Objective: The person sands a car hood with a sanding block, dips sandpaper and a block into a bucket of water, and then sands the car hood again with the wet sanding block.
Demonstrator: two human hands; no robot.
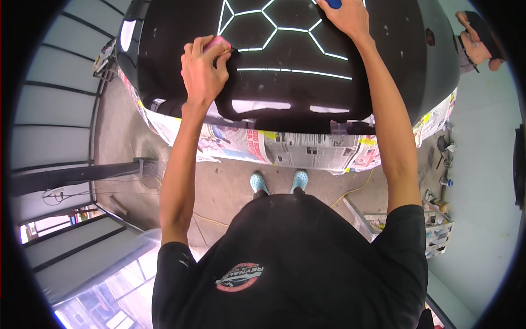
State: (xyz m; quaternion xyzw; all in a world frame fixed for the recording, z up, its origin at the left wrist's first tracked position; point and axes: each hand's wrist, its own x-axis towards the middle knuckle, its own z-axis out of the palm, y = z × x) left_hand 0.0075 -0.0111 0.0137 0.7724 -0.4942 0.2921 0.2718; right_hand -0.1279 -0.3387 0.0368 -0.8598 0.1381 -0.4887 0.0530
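A glossy black car body panel [307, 98] lies in front of me, mirroring hexagon-shaped ceiling lights. My left hand [204, 71] is closed round a small pink pad [219, 43] and rests at the panel's left part. Beyond the pad, a dark tip shows near my fingers. At the top edge, right of centre, my right hand [350, 19] grips a blue block-like piece [333, 3], cut off by the picture's edge. Which kind of piece it is cannot be made out. Pale specks dot the black surface.
Newspaper masking [312, 149] with yellow tape runs along the panel's near edge. A folding stand [356, 216] is at right, beside a paper-covered rack [438, 233]. Another person [478, 44] stands at far right. A dark beam [76, 174] and cables are at left.
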